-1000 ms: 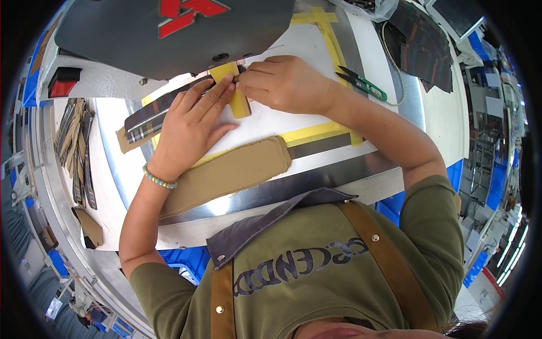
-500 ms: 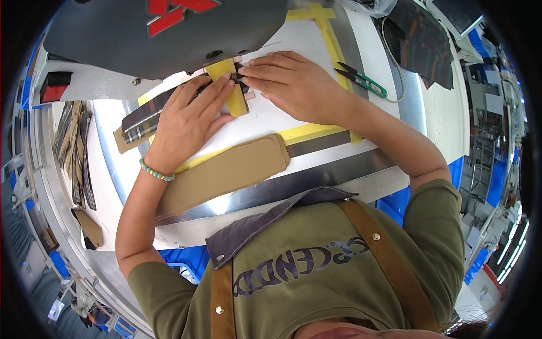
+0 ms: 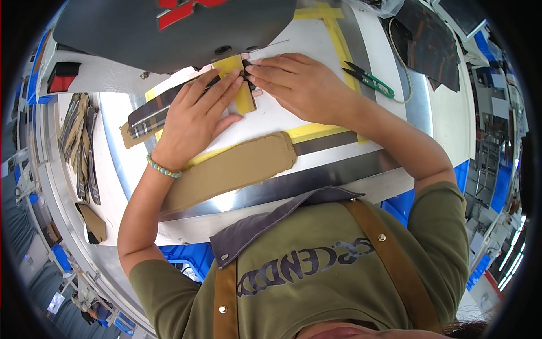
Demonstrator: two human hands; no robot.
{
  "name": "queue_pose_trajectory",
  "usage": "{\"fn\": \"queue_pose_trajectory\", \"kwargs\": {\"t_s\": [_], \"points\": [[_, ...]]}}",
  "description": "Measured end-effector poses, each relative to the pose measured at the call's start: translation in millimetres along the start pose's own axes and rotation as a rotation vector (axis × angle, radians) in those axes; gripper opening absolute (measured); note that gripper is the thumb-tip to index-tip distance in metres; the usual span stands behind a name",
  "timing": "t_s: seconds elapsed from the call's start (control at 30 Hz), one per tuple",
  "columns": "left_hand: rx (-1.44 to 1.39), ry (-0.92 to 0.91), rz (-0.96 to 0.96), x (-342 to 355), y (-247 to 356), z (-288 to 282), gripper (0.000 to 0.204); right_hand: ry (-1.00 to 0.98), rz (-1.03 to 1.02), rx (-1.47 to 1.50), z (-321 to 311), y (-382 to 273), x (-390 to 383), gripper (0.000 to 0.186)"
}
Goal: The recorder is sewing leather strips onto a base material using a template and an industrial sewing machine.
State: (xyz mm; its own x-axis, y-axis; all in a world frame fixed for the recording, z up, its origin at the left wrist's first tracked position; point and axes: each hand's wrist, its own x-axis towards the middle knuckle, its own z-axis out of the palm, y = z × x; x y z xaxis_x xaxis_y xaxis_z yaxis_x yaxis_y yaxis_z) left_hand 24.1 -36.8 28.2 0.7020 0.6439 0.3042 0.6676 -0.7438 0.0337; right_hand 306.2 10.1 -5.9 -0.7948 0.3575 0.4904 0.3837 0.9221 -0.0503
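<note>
My left hand [image 3: 195, 116] lies flat with fingers stretched out, pressing on a dark plaid strip [image 3: 148, 117] with a brown backing. Its fingertips reach over a yellow-taped plate [image 3: 245, 100] under the dark grey head of what looks like a sewing machine [image 3: 169, 42]. From the other side, my right hand [image 3: 307, 87] rests on the white bed, fingers extended and fingertips at small metal parts beside the plate. The strip's far end is hidden beneath my fingers and the machine head. Nearer to me is a long brown piece [image 3: 237, 169] with a rounded end.
Green-handled thread snips [image 3: 372, 82] lie right of my right hand, beside a pale cord [image 3: 402, 65]. Dark patterned sheets [image 3: 435, 51] sit at the far right. A bundle of strips [image 3: 79, 141] is on the left, with a small brown piece [image 3: 93, 223] nearer me.
The whole view has shifted slightly, moving the scene to the right. Both hands keep nearly the same pose at the machine, and the strip shows little visible movement.
</note>
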Motion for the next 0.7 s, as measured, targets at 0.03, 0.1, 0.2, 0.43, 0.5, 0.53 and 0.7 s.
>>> {"fn": "queue_pose_trajectory", "kwargs": {"t_s": [0.03, 0.1, 0.2, 0.43, 0.5, 0.53, 0.7], "points": [[-0.001, -0.001, -0.002, -0.6, 0.4, 0.7, 0.063, -0.001, -0.001, 0.002, -0.4, -0.4, 0.0, 0.034], [-0.027, 0.014, -0.019, -1.3, -0.5, 1.6, 0.062, 0.002, -0.008, 0.013, -2.3, -0.8, 1.3, 0.035], [-0.038, 0.021, -0.006, 0.0, -2.1, 2.0, 0.059, 0.02, 0.099, 0.091, -4.2, -0.8, 0.7, 0.039], [-0.068, 0.029, 0.033, 2.8, -8.6, 4.7, 0.056, 0.042, 0.279, 0.002, -0.6, 10.2, 1.3, 0.044], [-0.024, 0.008, 0.009, 10.0, -14.6, 6.8, 0.058, -0.024, 0.247, -0.047, -0.1, 20.1, 4.9, 0.044], [-0.023, 0.009, 0.012, 13.0, -19.5, 10.2, 0.058, -0.022, 0.249, -0.05, 1.4, 26.8, 5.6, 0.044], [-0.037, -0.05, 0.011, 16.7, -35.6, 15.8, 0.055, -0.055, 0.258, -0.09, 3.0, 33.8, 4.6, 0.044]]}}
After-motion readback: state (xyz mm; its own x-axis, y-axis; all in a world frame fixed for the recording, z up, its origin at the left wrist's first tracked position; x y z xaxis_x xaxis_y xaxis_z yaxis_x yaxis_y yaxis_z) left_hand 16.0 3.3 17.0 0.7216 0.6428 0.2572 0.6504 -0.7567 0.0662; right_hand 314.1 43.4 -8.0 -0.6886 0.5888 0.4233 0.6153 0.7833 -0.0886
